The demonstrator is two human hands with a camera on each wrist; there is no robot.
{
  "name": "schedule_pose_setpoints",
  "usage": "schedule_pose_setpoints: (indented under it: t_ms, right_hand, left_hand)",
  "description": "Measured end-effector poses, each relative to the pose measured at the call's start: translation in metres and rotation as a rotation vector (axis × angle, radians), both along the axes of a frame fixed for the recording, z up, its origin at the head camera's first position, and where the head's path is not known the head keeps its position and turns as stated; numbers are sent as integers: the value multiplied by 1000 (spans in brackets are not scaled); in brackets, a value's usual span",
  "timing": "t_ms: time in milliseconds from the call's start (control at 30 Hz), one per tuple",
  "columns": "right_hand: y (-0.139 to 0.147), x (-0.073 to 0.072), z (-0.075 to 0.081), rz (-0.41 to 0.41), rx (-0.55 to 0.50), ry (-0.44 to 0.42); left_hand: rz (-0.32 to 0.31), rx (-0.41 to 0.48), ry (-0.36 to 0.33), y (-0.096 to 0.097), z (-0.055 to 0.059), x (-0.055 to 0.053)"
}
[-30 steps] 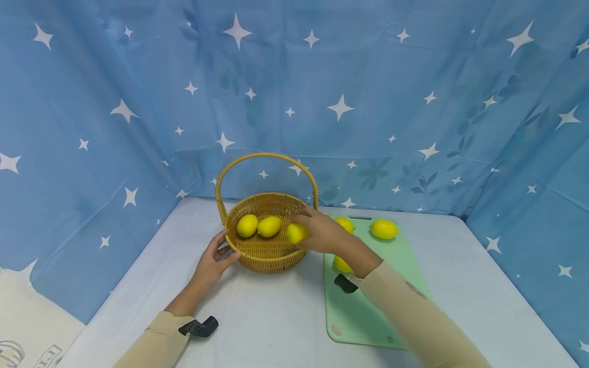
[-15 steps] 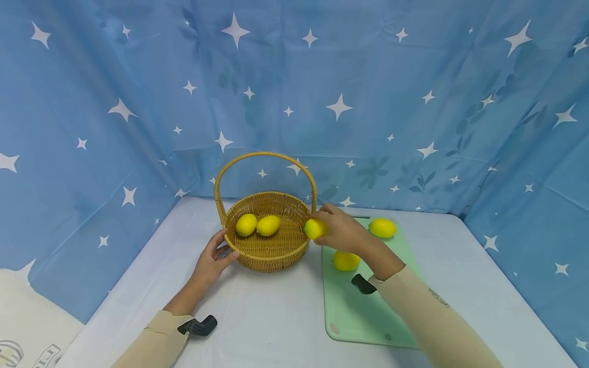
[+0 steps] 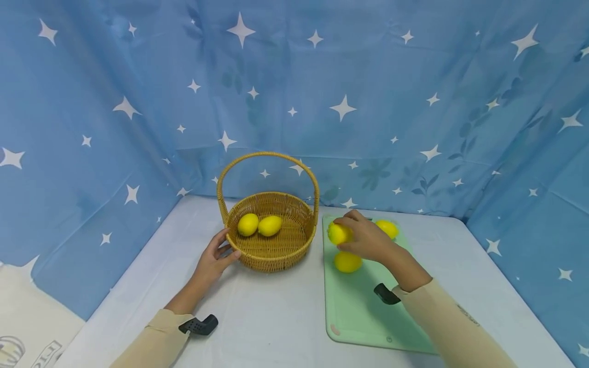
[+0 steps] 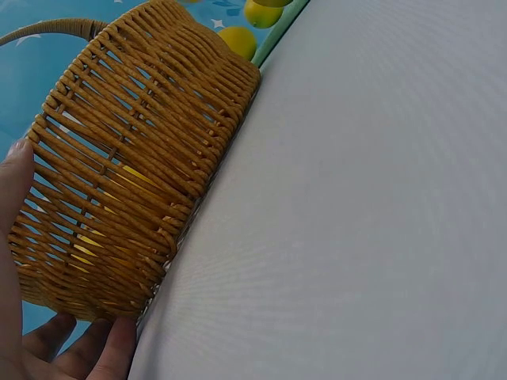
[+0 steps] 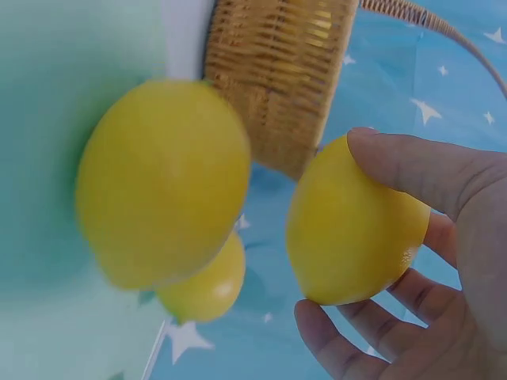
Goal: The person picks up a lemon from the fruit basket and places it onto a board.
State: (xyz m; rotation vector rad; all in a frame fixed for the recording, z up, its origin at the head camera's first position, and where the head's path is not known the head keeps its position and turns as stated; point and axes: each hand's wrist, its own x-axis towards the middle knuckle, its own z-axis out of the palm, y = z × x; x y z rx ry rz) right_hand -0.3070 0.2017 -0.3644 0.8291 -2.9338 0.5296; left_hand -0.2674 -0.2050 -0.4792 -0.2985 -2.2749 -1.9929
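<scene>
My right hand [image 3: 366, 240] grips a yellow lemon [image 3: 339, 233] between thumb and fingers over the far left part of a green cutting board [image 3: 359, 312]. In the right wrist view the held lemon [image 5: 348, 229] is raised off the board. Below it on the board lies another lemon [image 3: 347, 261]; one more lemon [image 3: 386, 228] sits at the back, partly behind the hand. My left hand [image 3: 213, 260] holds the left front side of a wicker basket [image 3: 271, 263], its thumb at the rim. Two lemons, including a left one [image 3: 248, 225], lie inside the basket.
The basket's tall arched handle [image 3: 267, 154] stands upright. A blue star-patterned curtain [image 3: 294, 102] hangs behind and at both sides of the white table [image 3: 271, 317]. Each wrist wears a black strap-like device, such as the left one [image 3: 199, 326].
My right hand has carried the lemon from over the basket rightward, past the rim, to over the cutting board. The left hand and basket have stayed in place.
</scene>
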Motion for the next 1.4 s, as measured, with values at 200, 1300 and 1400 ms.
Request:
schedule_pose_setpoints:
  t_ms: [200, 1300, 1400]
  right_hand:
    - [20, 1, -4, -16, -18, 4]
    - [103, 17, -56, -215, -43, -42]
    - [106, 18, -59, -215, -43, -45]
  left_hand:
    - [7, -19, 12, -3, -5, -4]
    - [10, -5, -13, -2, -6, -3]
    - [9, -14, -9, -2, -5, -4]
